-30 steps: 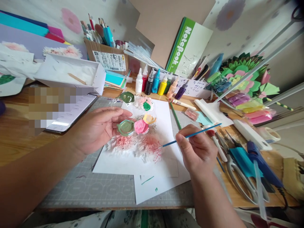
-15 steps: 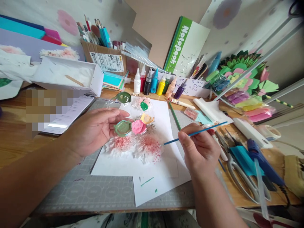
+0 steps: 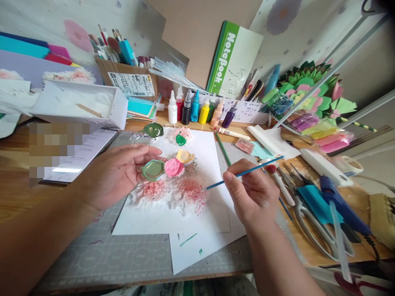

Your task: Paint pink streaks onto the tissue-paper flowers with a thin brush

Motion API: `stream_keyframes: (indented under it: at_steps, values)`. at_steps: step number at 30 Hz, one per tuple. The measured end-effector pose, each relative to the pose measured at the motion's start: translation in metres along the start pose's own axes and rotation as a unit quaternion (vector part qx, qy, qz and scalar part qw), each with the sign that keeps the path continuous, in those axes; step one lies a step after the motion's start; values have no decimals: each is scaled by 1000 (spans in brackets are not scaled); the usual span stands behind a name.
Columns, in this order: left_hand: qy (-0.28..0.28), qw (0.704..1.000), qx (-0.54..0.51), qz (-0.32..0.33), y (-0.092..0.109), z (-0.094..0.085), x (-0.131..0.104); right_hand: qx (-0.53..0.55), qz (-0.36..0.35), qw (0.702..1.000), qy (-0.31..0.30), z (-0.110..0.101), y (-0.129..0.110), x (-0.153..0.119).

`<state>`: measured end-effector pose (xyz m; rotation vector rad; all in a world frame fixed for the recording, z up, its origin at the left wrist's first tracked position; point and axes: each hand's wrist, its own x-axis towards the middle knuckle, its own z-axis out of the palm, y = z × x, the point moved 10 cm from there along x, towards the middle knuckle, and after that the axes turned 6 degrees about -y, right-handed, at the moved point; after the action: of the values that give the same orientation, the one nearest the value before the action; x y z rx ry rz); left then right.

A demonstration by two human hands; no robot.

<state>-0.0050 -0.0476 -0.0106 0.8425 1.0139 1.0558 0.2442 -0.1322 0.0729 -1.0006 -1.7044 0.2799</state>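
My left hand [image 3: 119,172] holds a clear plastic paint palette [image 3: 166,158] just above the desk; its wells hold green, pink, orange and dark green paint. My right hand [image 3: 251,193] pinches a thin blue paintbrush [image 3: 243,172], tip pointing left. The brush tip touches the right edge of fringed white paper flowers [image 3: 173,193] stained pink and red. The flowers lie on white paper sheets [image 3: 197,222] over a grey cutting mat [image 3: 123,250].
A row of small paint bottles [image 3: 197,109] stands behind the palette. Scissors [image 3: 311,222], a blue glue gun [image 3: 339,205] and pens lie at the right. A white box [image 3: 77,105], a cardboard pencil box [image 3: 126,78] and a green notebook [image 3: 231,57] stand at the back.
The view has shifted slightly, so everything sits a little further left and higher. Both hands keep their hold, with the brush tip staying at the flower's right edge.
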Motion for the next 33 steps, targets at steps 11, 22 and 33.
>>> stream_keyframes:
  at_steps: [11,22,33]
  values:
    - [30,999,-2,-14,-2,-3,-1,-35,-37,999,-17,4,-13,5]
    - [28,999,5,-16,-2,-3,-1,-27,-48,998,-17,5,-17,6]
    - [38,999,9,-10,1,-4,-2,46,2,996,72,-17,0,-4]
